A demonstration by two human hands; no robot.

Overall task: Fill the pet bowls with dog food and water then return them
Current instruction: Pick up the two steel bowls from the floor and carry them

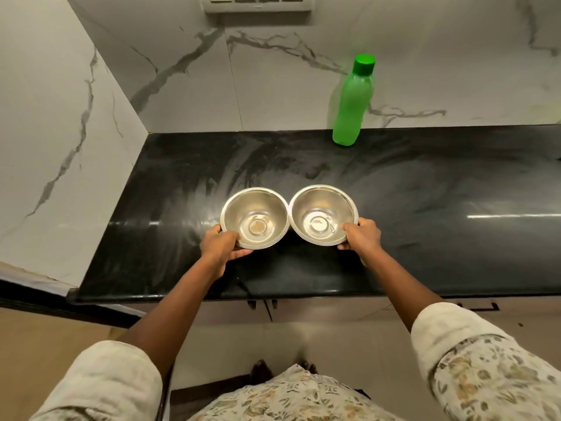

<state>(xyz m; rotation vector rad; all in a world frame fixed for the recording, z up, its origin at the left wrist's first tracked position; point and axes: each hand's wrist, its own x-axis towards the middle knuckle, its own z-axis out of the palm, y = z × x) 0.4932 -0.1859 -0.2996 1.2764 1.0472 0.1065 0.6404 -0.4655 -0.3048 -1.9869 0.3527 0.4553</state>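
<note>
Two empty steel bowls sit side by side, rims touching, on the black counter (425, 183), well in front of the green bottle (352, 101). The left hand (220, 244) grips the left bowl (255, 218) and the right hand (361, 237) clasps the right bowl (323, 214), each at its near rim, likely to steady them for filling.
</note>
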